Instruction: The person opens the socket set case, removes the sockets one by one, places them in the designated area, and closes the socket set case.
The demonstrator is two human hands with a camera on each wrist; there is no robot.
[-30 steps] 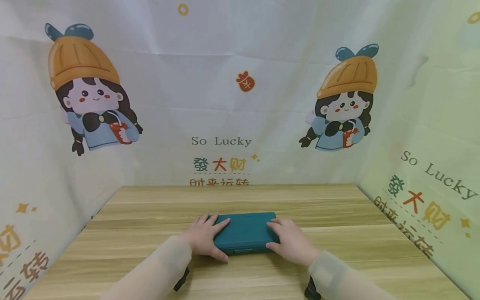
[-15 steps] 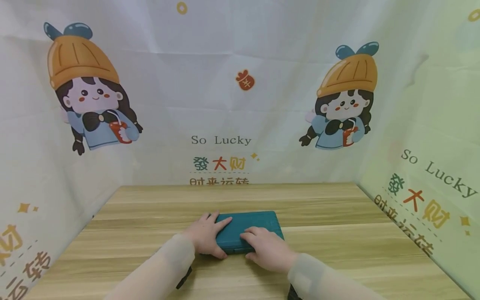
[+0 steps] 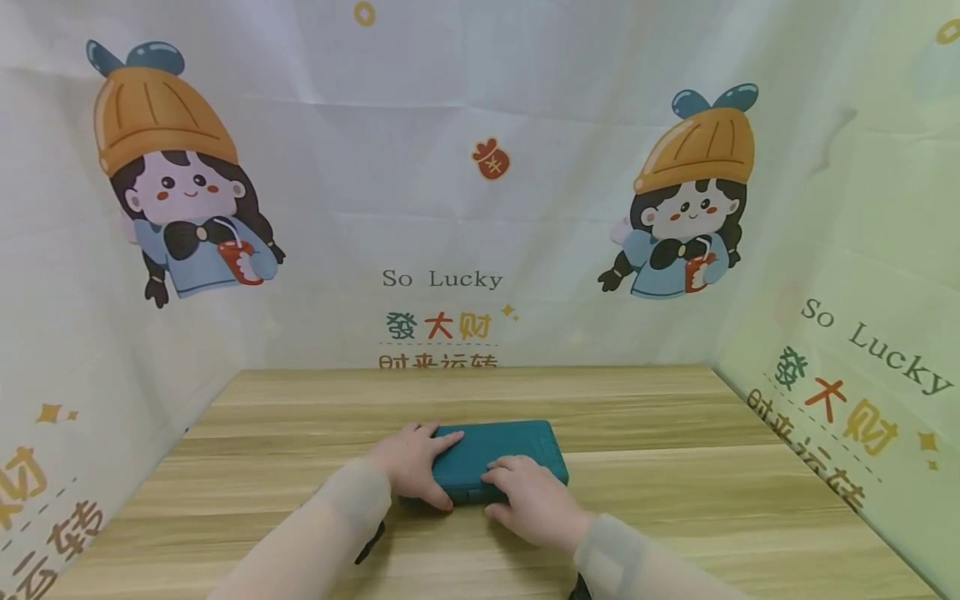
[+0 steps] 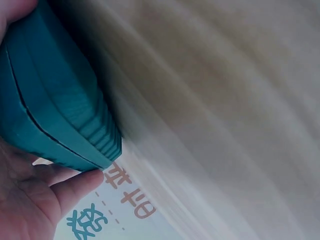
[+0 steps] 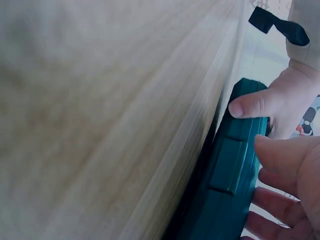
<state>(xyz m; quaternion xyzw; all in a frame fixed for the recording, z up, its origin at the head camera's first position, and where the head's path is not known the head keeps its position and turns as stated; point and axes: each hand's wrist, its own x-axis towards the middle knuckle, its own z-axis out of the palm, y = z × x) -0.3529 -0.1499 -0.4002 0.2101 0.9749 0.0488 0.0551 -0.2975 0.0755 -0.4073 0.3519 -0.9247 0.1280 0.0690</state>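
A teal hard plastic case (image 3: 498, 442), lid down, lies flat on the wooden table. My left hand (image 3: 412, 467) grips its left end, the thumb along the front side and the fingers spread over the lid and far edge. In the right wrist view that thumb presses the front face beside a raised rectangular latch (image 5: 229, 165). My right hand (image 3: 536, 504) is at the front of the case, right of the middle, fingertips on the lid and thumb close to the latch. Ridges (image 4: 102, 125) run along the case's end in the left wrist view.
The wood-grain table (image 3: 675, 500) reaches back to a printed cloth backdrop (image 3: 555, 275) that hangs behind it and along both sides. A black strap (image 5: 280, 27) sits at the left sleeve's cuff.
My right hand has slid left from the case's right end to its front edge near the middle. The left hand has kept its hold, and the case has shifted slightly right.
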